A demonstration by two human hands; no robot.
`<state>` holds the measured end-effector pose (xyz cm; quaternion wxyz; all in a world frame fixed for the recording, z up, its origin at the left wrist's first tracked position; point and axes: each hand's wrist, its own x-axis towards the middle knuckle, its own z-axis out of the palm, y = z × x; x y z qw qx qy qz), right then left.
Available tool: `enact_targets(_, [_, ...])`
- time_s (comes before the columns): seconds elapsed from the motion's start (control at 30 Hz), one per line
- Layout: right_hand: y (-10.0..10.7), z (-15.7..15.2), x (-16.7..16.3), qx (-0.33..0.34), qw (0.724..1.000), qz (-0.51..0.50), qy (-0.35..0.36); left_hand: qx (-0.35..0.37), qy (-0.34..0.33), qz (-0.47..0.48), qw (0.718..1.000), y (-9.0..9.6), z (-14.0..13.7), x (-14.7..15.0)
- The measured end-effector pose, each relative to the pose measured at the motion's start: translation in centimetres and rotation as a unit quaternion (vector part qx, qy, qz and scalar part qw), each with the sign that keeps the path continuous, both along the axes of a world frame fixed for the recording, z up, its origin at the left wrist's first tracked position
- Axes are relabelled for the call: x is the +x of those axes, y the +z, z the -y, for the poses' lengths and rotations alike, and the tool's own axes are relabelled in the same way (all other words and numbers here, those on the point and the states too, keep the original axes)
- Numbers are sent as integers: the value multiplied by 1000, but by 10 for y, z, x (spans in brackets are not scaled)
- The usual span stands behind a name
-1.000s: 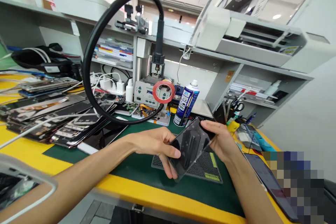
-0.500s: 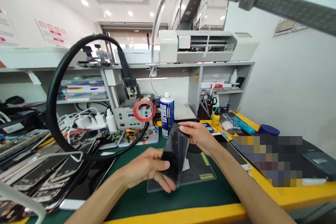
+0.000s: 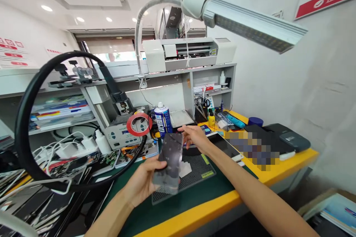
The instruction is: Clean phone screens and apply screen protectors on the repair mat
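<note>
A smartphone (image 3: pixel 170 155) with a dark, glossy, speckled face is held tilted above a mat. My left hand (image 3: pixel 144 179) grips it by the left side, thumb on the face and fingers behind. Its lower end looks pale and see-through; whether that is film or glare I cannot tell. My right hand (image 3: pixel 194 137) is at the phone's upper right corner, fingers apart and partly bent, the index fingertip close to the edge. Contact there cannot be made out. Under the phone lies a black perforated mat (image 3: pixel 194 177) with a crumpled white piece (image 3: pixel 185 169) on it.
A thick black hose (image 3: pixel 20 118) loops at the left beside piled phone parts (image 3: pixel 52 200). Behind the phone stand a blue spray can (image 3: pixel 163 120) and a red tape roll (image 3: pixel 139 124). A white tablet (image 3: pixel 225 146) lies right of the mat. A lamp (image 3: pixel 250 22) hangs overhead.
My right hand has come off the phone's top edge to its upper right corner, fingers spreading. The phone stays in my left hand. The view has swung to the right.
</note>
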<state>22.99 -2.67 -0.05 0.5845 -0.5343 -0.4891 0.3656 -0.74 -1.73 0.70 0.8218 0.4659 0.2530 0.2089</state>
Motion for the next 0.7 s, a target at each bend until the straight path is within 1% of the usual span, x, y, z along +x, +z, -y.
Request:
enact_targets(0.1, [3, 1, 8, 35, 993, 91, -62, -12, 22, 48, 999, 9, -8, -8])
enact_targets(0.17, [4, 3, 8, 48, 984, 158, -64, -6, 28, 69, 997, 14, -13, -13])
enact_targets(0.27, [6, 12, 4, 43, 967, 251, -5, 3, 34, 83, 996, 17, -16, -15])
enact_targets(0.33, [7, 21, -1, 17, 950, 304, 66, -2, 36, 91, 995, 17, -17, -13])
enact_targets(0.4, [6, 31, -5, -17, 928, 345, 141, -11, 38, 105, 994, 16, -16, -10])
enact_targets(0.47, [4, 40, -10, -41, 907, 375, 187, -23, 39, 121, 992, 15, -15, -7])
enact_targets(0.53, [0, 45, -15, -49, 895, 397, 198, -38, 36, 129, 990, 14, -16, -6])
enact_targets(0.63, [-5, 46, -22, -53, 886, 420, 189, -58, 39, 131, 989, 11, -19, -5])
enact_targets(0.7, [-4, 45, -25, -51, 883, 433, 177, -67, 55, 136, 987, 8, -21, -5])
